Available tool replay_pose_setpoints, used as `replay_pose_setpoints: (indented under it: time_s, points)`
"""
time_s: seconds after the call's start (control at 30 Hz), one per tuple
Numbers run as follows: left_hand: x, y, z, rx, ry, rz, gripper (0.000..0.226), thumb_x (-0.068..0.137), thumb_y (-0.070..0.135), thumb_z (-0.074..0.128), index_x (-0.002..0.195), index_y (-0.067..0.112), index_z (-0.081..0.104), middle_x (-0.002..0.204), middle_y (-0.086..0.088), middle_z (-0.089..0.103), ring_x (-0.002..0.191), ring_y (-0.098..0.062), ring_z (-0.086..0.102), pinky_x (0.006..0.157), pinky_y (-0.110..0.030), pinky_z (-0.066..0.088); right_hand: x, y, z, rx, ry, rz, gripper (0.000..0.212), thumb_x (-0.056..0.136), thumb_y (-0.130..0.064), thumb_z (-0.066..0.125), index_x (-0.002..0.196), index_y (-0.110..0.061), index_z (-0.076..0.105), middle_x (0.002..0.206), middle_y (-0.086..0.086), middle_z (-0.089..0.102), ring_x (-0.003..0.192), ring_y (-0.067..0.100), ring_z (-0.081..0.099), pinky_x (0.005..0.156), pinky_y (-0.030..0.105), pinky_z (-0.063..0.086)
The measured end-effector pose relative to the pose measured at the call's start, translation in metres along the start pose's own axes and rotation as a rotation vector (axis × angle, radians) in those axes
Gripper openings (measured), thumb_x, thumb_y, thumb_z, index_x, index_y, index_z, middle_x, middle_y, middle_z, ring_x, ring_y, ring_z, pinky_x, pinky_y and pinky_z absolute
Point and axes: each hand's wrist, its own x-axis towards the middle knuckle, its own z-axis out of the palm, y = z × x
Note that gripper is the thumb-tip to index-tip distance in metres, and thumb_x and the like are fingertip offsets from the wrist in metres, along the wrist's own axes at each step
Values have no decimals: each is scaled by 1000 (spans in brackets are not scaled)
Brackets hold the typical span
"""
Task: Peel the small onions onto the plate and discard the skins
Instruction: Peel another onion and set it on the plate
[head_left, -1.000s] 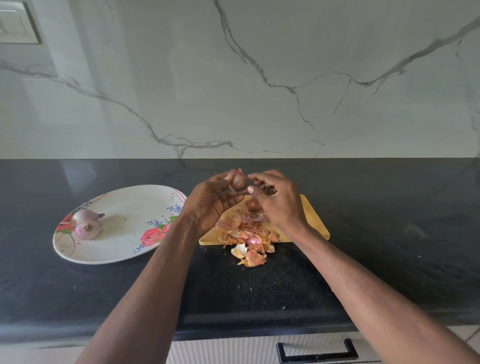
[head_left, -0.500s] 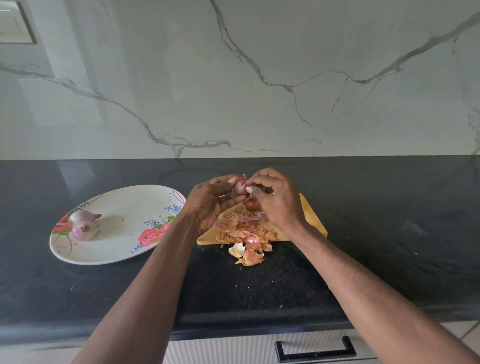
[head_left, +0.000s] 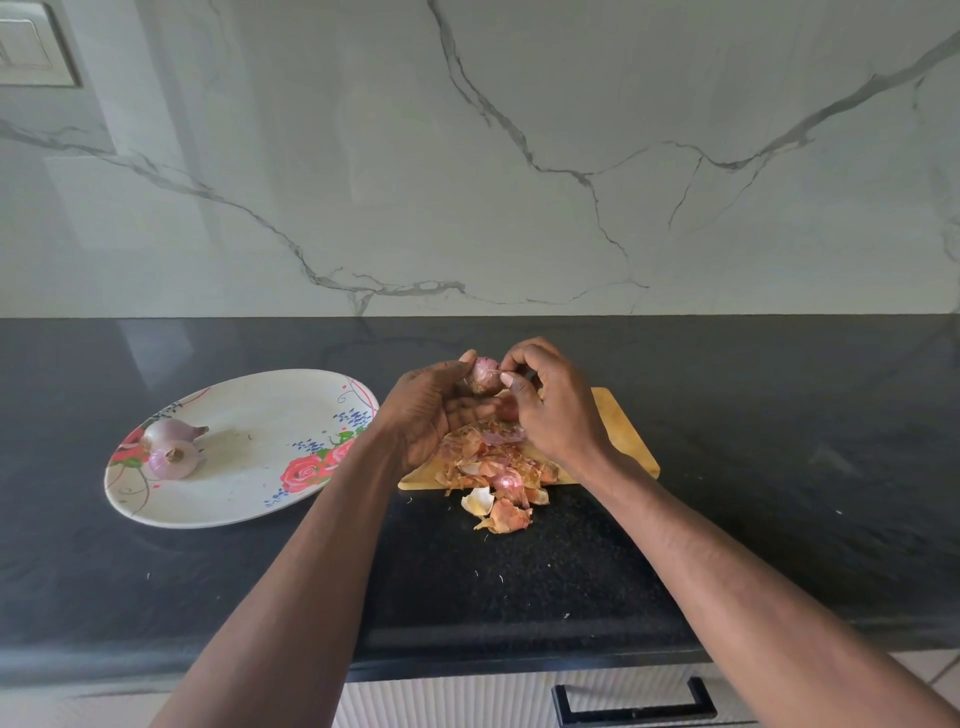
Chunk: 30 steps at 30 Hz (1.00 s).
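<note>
While I've got the head cam pointed down, the biggest thing in view is the marble wall (head_left: 519, 156), white with grey veins, with a switch plate (head_left: 31, 47) up in the far left corner. Below that runs the black countertop (head_left: 779, 467), speckled and glossy, and at the bottom edge I can see a drawer front with a dark handle (head_left: 634, 701).

On the counter to my left sits the oval plate (head_left: 249, 499), white with pink roses and little blue flowers on the rim. Two peeled onions (head_left: 171, 447) are on its left end, touching each other, pale purple, one with its tip pointing right.

Dead centre is the wooden cutting board (head_left: 623, 431), mostly hidden behind my hands. A heap of skins (head_left: 493, 478) covers its near side, orangey brown, and a few pieces have spilled off the front edge onto the counter.

Both hands are up over the far part of the board. My left hand (head_left: 431, 410) is cupped round the small onion (head_left: 484, 375), thumb on top and fingers curled underneath, so it's properly holding it in the air. My right hand (head_left: 550, 405) is bunched up right against that onion, thumb and fingertips pinching at the skin on its right side. Another reddish onion seems to peek out below the hands, but it's too covered to be sure.
</note>
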Motion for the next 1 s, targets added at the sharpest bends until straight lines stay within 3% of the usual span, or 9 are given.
replay_pose_setpoints:
  time_s: [0.17, 0.33, 0.43, 0.53, 0.63, 0.73, 0.83, 1.0]
  points:
    - [3, 1, -3, -35, 62, 11, 26, 99, 17, 61, 112, -5, 61, 94, -25, 73, 78, -29, 73, 67, -30, 63, 0, 0, 0, -7, -14, 5, 7, 94, 0, 63, 92, -6, 62, 92, 3, 60, 83, 1, 53, 67, 13, 45]
    - [5, -1, -5, 1, 114, 36, 24, 100, 22, 59, 112, 1, 61, 95, -20, 74, 80, -25, 74, 61, -29, 59, 0, 0, -1, -39, -41, 30, 9, 94, 2, 61, 92, -6, 61, 87, 1, 58, 76, 0, 51, 63, 9, 41]
    - [4, 0, -7, -9, 101, 39, 26, 100, 25, 58, 113, 2, 62, 95, -16, 74, 83, -23, 73, 64, -29, 57, 0, 1, 0, -63, -53, 44, 12, 93, 5, 61, 93, -7, 61, 88, 0, 57, 76, 2, 51, 63, 13, 43]
    - [4, 1, -7, -80, 66, 46, 20, 100, 15, 57, 111, 0, 63, 97, -20, 71, 83, -26, 71, 68, -29, 60, -1, 1, 0, -50, -62, 47, 22, 88, 6, 64, 105, -8, 69, 98, -2, 61, 83, -1, 54, 70, 9, 47]
    - [5, 1, -8, -138, 55, 57, 19, 96, 4, 60, 112, -4, 64, 104, -24, 69, 85, -27, 70, 79, -33, 62, 0, -1, -1, -1, 10, 61, 20, 87, -7, 74, 106, -10, 73, 101, -2, 65, 82, 0, 58, 69, 5, 44]
    - [4, 1, -7, -135, 0, 52, 19, 94, -1, 58, 111, -5, 67, 103, -22, 70, 89, -27, 70, 84, -35, 61, 0, -3, -2, 37, 65, 37, 32, 84, -16, 79, 114, -13, 73, 103, -4, 63, 84, 3, 59, 70, 7, 48]
    - [1, 1, -3, -137, -52, 26, 16, 91, -2, 58, 103, -4, 68, 92, -17, 72, 83, -24, 71, 83, -34, 61, -2, -4, 0, 39, 92, -23, 34, 84, -13, 78, 117, -11, 73, 100, -3, 60, 88, -3, 55, 74, 7, 49]
    - [1, 0, -1, -169, -94, 8, 26, 84, -1, 61, 108, -6, 69, 96, -17, 73, 88, -23, 72, 87, -38, 61, -4, 0, 3, -6, 161, -104, 23, 85, 4, 73, 108, 0, 74, 96, 3, 64, 88, 8, 58, 69, 12, 54]
